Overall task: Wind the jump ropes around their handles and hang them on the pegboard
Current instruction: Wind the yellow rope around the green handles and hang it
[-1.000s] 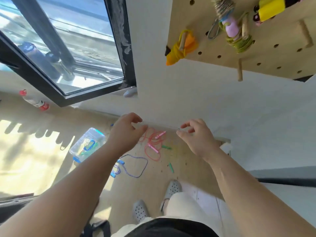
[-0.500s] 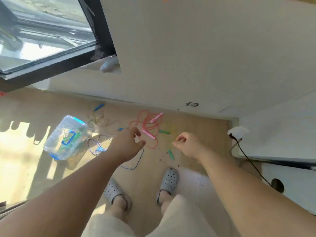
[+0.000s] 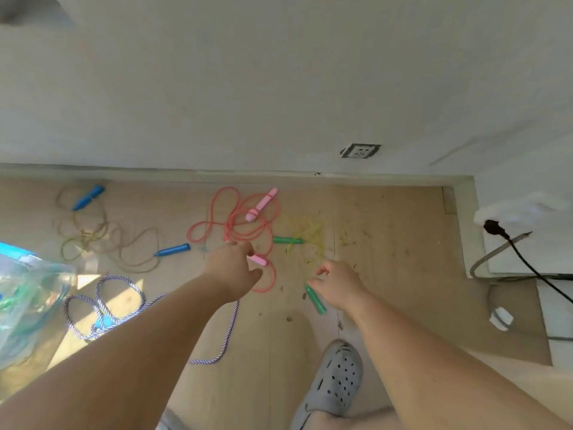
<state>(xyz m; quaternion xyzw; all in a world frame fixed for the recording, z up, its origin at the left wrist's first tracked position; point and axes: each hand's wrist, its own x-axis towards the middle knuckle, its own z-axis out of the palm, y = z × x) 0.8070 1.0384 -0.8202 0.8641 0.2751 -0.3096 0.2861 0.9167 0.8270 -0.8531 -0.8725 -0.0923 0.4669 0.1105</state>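
Several jump ropes lie loose on the wooden floor. A red rope (image 3: 238,231) has one pink handle (image 3: 262,204) near the wall and a second pink handle (image 3: 258,259) just under the fingertips of my left hand (image 3: 232,270). That hand's fingers are loosely curled and hold nothing. My right hand (image 3: 339,287) hovers, also loosely curled and empty, beside a green handle (image 3: 315,301) of the thin yellow-green rope (image 3: 310,234); its other green handle (image 3: 286,240) lies farther off. The pegboard is out of view.
A tan rope (image 3: 102,237) with blue handles (image 3: 88,197) lies at the left, a purple-white braided rope (image 3: 102,305) nearer me. A clear plastic box (image 3: 24,299) stands far left. A white power strip (image 3: 511,212) with a black cable sits right. My grey clog (image 3: 335,377) is below.
My view has tipped down from the pegboard and window to the floor. Both hands have dropped toward the ropes, the left over the pink handle, the right beside the green one.
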